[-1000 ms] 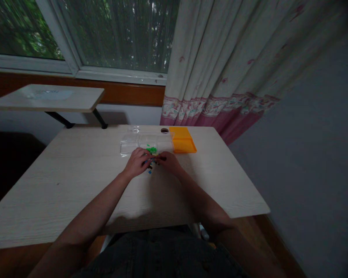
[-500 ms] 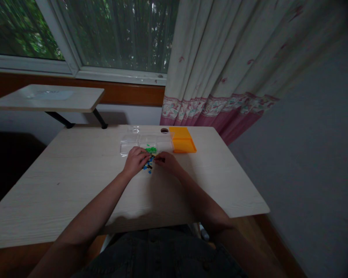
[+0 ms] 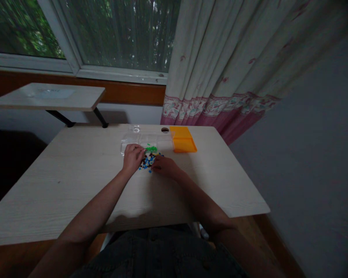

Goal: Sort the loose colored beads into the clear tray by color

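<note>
A pile of small blue, brown and yellowish pieces (image 3: 146,162) lies on the table between my hands. My left hand (image 3: 132,157) is at the near side of a clear compartment tray (image 3: 165,145), its fingers bent and closed, with the tips beside small green pieces (image 3: 151,148) in the tray's middle compartment. Whatever those fingertips hold is too small to make out. My right hand (image 3: 166,167) rests at the right edge of the pile, fingers curled together over some pieces; what is between them is hidden.
Right of the tray lies an open orange case (image 3: 184,145). A round hole (image 3: 165,130) with a dark inside is behind the tray, near a small clear plastic item (image 3: 135,128). A raised shelf (image 3: 55,96) stands at the back left, and a curtain (image 3: 208,85) hangs behind the table (image 3: 84,173).
My left hand has drawn back left and slightly up, off the pile toward the tray. More of the pile now shows. My right hand has shifted slightly downward.
</note>
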`<state>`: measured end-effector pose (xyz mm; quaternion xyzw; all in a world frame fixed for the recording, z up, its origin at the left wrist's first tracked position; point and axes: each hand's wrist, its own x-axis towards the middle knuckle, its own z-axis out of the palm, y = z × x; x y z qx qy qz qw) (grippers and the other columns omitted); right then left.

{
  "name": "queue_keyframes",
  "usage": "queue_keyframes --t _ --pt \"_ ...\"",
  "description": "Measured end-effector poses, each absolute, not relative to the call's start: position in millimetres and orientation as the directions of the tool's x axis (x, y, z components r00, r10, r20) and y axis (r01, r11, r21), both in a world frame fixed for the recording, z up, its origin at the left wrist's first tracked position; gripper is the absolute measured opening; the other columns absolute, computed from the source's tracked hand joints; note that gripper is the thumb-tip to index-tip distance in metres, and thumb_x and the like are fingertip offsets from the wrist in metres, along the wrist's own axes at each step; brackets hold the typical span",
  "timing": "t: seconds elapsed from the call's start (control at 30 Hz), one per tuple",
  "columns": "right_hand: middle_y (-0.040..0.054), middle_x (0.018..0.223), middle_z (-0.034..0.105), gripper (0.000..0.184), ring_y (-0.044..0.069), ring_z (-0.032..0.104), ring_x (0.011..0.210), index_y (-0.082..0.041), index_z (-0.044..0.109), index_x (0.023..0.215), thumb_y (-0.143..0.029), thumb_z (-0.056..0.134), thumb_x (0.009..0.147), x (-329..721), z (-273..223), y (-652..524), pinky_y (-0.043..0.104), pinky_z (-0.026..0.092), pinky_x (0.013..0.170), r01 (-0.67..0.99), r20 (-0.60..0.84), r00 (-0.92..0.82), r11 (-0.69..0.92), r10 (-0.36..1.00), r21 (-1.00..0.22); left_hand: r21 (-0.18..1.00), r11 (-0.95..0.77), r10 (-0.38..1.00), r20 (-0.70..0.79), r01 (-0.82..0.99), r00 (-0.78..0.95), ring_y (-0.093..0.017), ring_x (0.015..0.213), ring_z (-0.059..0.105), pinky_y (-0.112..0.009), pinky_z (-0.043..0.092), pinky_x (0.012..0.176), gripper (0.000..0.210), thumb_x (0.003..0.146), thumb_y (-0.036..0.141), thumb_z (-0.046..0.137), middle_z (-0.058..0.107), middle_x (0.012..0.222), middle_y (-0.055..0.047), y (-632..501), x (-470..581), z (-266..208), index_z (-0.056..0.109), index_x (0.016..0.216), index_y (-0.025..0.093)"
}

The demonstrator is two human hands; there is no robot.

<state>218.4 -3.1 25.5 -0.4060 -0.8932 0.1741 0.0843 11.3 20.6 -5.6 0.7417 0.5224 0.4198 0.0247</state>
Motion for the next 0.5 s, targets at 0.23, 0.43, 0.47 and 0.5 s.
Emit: queue_keyframes --t 0.23,0.43,0.47,0.5 --pt "0.0061 0.099 0.065 0.014 0.016 0.059 0.094 -0.019 0.073 0.094 -0.019 0.062 0.087 219.2 18.3 2.4 0.024 0.043 0.078 0.655 0.054 -0.661 0.611 0.748 -0.446 0.434 -0.379 0.818 0.57 0.818 0.076 -0.027 0.104 0.049 -0.044 0.039 0.097 0.029 0.094 0.034 0.049 0.063 0.103 -0.008 25.9 9.7 -10.5 0.074 0.094 0.02" --pt "0.0029 0.086 0.064 0.01 0.012 0.057 0.078 -0.018 0.075 0.089 -0.022 0.067 0.084 226.6 14.3 14.2 0.022 0.041 0.072 0.615 0.158 -0.511 0.489 0.845 -0.619 0.449 -0.418 0.805 0.587 0.79 0.093 -0.026 0.107 0.047 -0.043 0.038 0.099 0.03 0.096 0.031 0.045 0.061 0.107 -0.008 22.0 11.7 -7.3 0.071 0.111 0.022" --pt "0.0024 0.083 0.064 0.01 0.012 0.056 0.076 -0.018 0.075 0.087 -0.023 0.068 0.083 227.2 13.3 15.8 0.021 0.041 0.071 0.61 0.167 -0.474 0.458 0.865 -0.646 0.45 -0.439 0.8 0.59 0.778 0.11 -0.025 0.108 0.047 -0.042 0.039 0.099 0.03 0.096 0.031 0.046 0.061 0.107 -0.008 21.0 12.0 -6.3 0.07 0.112 0.023" --pt "0.0019 0.081 0.064 0.01 0.011 0.056 0.073 -0.017 0.075 0.086 -0.024 0.069 0.082 227.5 12.2 17.0 0.021 0.041 0.07 0.603 0.171 -0.435 0.427 0.884 -0.674 0.45 -0.466 0.793 0.594 0.762 0.135 -0.025 0.108 0.048 -0.042 0.039 0.098 0.03 0.096 0.03 0.046 0.06 0.107 -0.008 19.8 12.4 -5.2 0.069 0.113 0.023"
